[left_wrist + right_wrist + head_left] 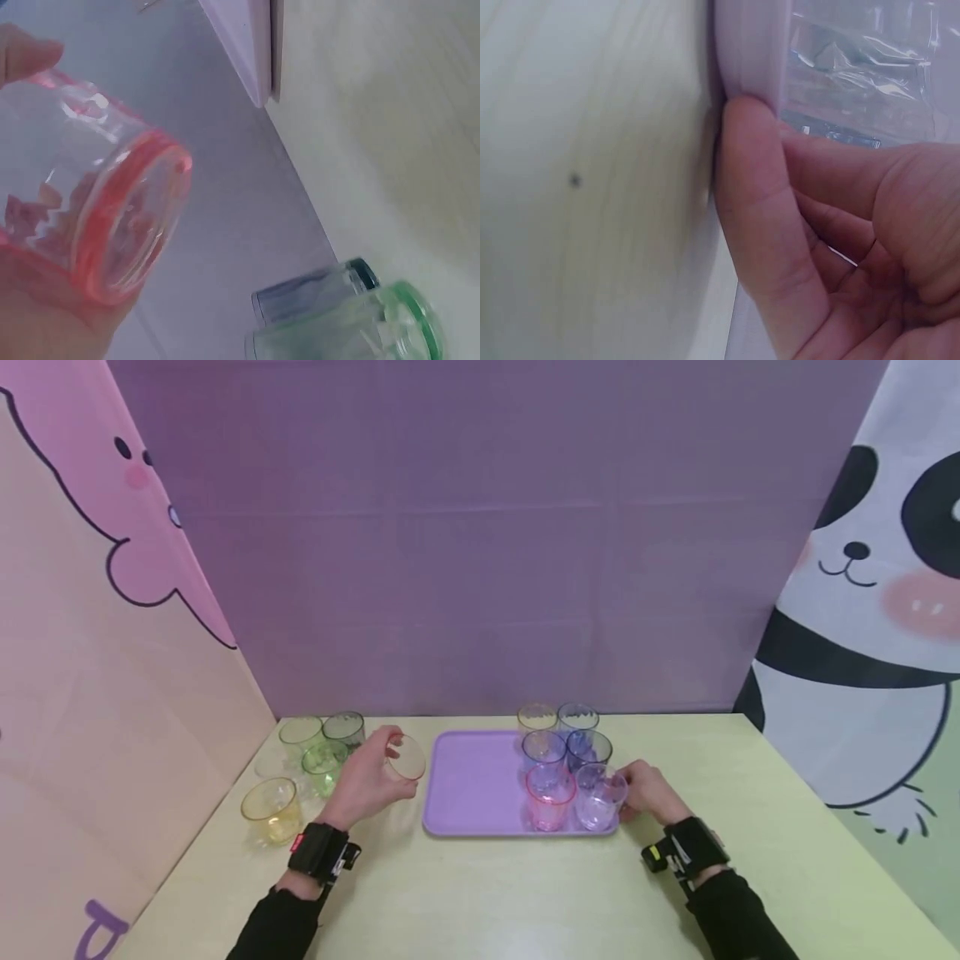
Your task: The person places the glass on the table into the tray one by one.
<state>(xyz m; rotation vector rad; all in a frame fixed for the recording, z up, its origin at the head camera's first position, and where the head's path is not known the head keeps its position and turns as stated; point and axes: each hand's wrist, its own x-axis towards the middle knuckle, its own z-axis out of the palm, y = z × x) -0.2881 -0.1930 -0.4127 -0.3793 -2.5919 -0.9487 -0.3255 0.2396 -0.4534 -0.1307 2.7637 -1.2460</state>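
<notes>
In the air left of the tray, my left hand (369, 781) grips a pink-tinted drinking glass (112, 195) by its sides, thumb and fingers around it. The glass is tilted, its thick pink base showing in the left wrist view. At the right edge of the purple tray (480, 785), my right hand (649, 791) pinches the rim between thumb and finger, seen close in the right wrist view. A clear glass (600, 800) stands on the tray beside that hand. Left of it is a pink glass (550, 802), with purple (544, 750) and dark blue (589, 750) glasses behind.
Further back stand a yellowish glass (537, 718) and a dark-rimmed glass (578, 718). On the table's left side are a yellow glass (273, 814), a green glass (324, 766), a pale green glass (300, 735) and a grey glass (345, 728). A purple cloth wall (480, 568) rises behind.
</notes>
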